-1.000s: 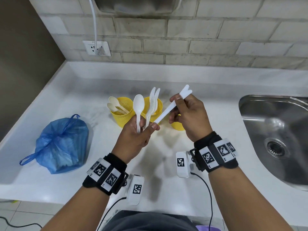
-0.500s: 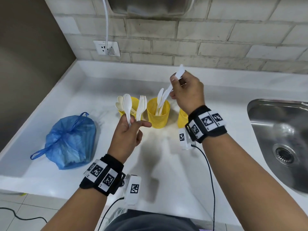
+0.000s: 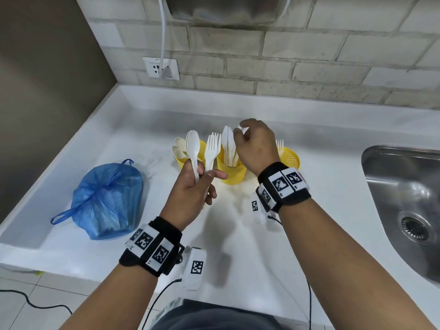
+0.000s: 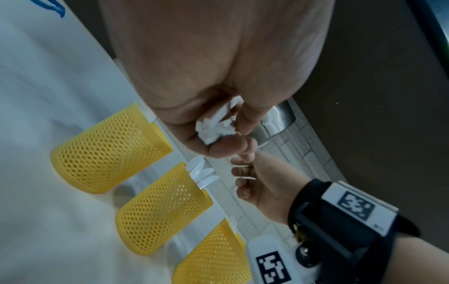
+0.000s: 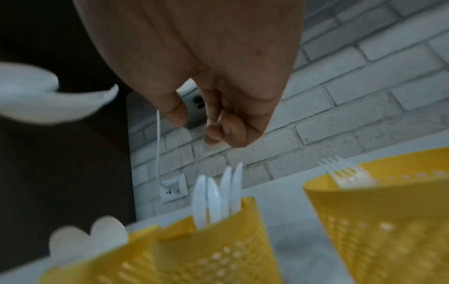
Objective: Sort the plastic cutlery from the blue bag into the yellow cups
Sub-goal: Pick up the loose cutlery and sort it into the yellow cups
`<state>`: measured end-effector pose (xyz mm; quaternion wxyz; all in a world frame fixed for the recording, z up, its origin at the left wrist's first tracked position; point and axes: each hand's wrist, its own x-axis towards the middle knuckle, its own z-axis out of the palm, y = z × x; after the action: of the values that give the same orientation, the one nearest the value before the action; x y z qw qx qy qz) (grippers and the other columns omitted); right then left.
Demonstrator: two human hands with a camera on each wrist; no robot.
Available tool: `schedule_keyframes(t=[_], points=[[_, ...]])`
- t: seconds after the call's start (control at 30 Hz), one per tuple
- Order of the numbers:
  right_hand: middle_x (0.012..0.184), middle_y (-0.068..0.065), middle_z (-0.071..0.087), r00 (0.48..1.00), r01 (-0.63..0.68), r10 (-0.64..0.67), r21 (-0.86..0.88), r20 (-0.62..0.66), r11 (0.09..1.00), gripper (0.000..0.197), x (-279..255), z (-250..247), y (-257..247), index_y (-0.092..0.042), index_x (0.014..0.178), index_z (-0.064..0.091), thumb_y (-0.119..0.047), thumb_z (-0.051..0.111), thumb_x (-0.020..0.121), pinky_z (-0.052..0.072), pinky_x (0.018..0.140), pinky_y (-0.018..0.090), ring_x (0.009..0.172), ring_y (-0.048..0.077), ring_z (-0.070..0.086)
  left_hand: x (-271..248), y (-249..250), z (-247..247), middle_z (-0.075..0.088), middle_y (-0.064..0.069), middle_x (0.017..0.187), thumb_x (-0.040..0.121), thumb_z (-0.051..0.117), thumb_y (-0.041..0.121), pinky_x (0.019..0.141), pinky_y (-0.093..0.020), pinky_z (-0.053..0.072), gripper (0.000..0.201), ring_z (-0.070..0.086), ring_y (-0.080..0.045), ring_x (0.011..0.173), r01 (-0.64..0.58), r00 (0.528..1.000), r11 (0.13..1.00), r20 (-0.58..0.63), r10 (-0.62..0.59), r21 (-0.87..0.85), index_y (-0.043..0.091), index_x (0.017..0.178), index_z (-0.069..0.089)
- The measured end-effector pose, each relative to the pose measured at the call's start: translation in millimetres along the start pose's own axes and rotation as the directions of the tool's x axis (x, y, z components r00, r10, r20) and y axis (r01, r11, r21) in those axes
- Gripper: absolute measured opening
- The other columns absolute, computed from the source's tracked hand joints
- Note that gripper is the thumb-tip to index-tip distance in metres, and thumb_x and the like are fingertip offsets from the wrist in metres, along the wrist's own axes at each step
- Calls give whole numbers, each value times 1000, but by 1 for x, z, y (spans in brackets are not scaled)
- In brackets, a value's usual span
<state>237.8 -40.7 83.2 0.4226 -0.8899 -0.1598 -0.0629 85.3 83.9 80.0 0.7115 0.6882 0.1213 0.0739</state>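
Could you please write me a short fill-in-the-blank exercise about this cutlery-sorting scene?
1. The left hand holds a fork and a ____.
2. The middle cup holds only ____.
3. The bag lies to the ____ of the cups.
4. The steel basin on the right is a ____.

Missing words: spoon; knives; left; sink

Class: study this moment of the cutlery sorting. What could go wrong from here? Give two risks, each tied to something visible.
1. The left hand holds a spoon and a fork together by their handles; pulling one out could loosen the other.
2. The right hand hangs just above the knives standing tall in the middle cup; a careless move might snag them and tip the cup.
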Motion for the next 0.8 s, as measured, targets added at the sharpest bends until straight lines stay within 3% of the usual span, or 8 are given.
schedule_keyframes(t=[0.13,0.23,0.3,0.37,0.47,0.57,0.67,0.8], points=[[84,-8,66,974,-118,40,346,225,931,20,-24,-13,-18,-13,92,70,-19,53,99,45,75,28,74,10,59,4,1,5,74,-15,101,108,45,5,57,-36,42,27,52,-25,58,0,1000,1000,29,0,7,19,90,30],[72,4,57,944,-193,45,438,326,878,20,-37,-14,-22,4,91,60,-13,54,99,50,60,29,56,13,56,6,1,9,75,-12,98,108,46,4,56,-34,45,23,55,-24,59,10,997,1000,80,-10,4,16,94,31],[69,13,51,944,-243,80,510,320,825,19,-42,-14,-22,13,96,56,-5,55,101,51,50,24,47,11,52,7,2,12,75,-8,95,107,47,5,55,-34,48,21,58,-23,61,17,995,1000,97,-18,11,15,96,32],[68,20,52,959,-235,104,528,265,816,20,-44,-15,-19,15,95,57,-4,58,100,48,49,23,46,14,53,7,3,16,74,-12,99,106,51,7,58,-36,53,23,63,-23,66,16,997,1000,77,-18,25,15,94,33],[67,15,62,977,-195,113,528,183,827,18,-44,-16,-12,8,92,64,-9,63,98,46,53,29,51,16,59,8,4,18,70,-23,107,101,61,8,63,-43,59,25,68,-25,71,15,1000,1000,-17,-14,18,10,97,36],[64,11,62,975,-211,130,574,180,791,14,-46,-20,-6,3,95,66,-11,65,98,46,52,32,52,21,58,9,6,19,70,-25,101,99,63,5,66,-44,60,29,71,-28,72,11,1000,1000,-1,-11,8,13,93,36],[60,11,63,967,-235,109,634,232,736,11,-51,-25,-3,-3,102,69,-12,61,101,46,49,30,48,23,56,9,5,20,71,-22,96,99,64,6,66,-44,61,34,73,-27,73,11,998,999,60,-13,41,16,87,34],[54,12,60,968,-223,97,617,231,755,21,-54,-30,-1,4,99,67,-15,60,103,44,46,27,43,20,53,11,2,23,73,-3,85,102,60,9,70,-47,61,24,74,-28,76,41,994,998,95,-45,45,12,91,39]])
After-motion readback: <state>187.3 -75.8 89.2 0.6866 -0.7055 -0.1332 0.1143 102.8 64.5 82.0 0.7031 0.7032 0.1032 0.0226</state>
